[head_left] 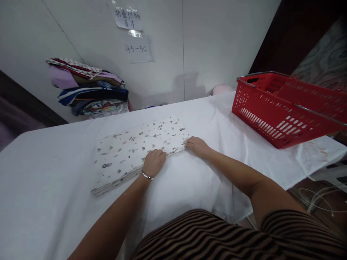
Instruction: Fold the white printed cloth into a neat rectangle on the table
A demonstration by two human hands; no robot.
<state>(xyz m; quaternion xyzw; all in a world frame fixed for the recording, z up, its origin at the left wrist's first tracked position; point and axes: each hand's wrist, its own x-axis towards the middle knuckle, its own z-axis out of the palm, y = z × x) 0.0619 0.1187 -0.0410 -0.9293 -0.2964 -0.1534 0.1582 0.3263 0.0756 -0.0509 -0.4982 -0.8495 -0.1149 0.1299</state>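
Note:
A folded white cloth (127,148) printed with small leaves and dark motifs lies flat on the white-covered table, its layers showing along the near edge. My left hand (155,162), with a silver bracelet at the wrist, grips that near edge around the middle. The fingers curl over the top, while the thumb is hidden. At the near right corner my right hand (197,146) is closed on the same cloth, fingertips pressed on its edge.
A red perforated basket (260,112) with metal handles stands at the table's right. Behind the table's back left edge rises a stack of folded clothes (92,90). Handwritten paper signs (139,48) hang on the wall. White cables (316,198) lie below at right.

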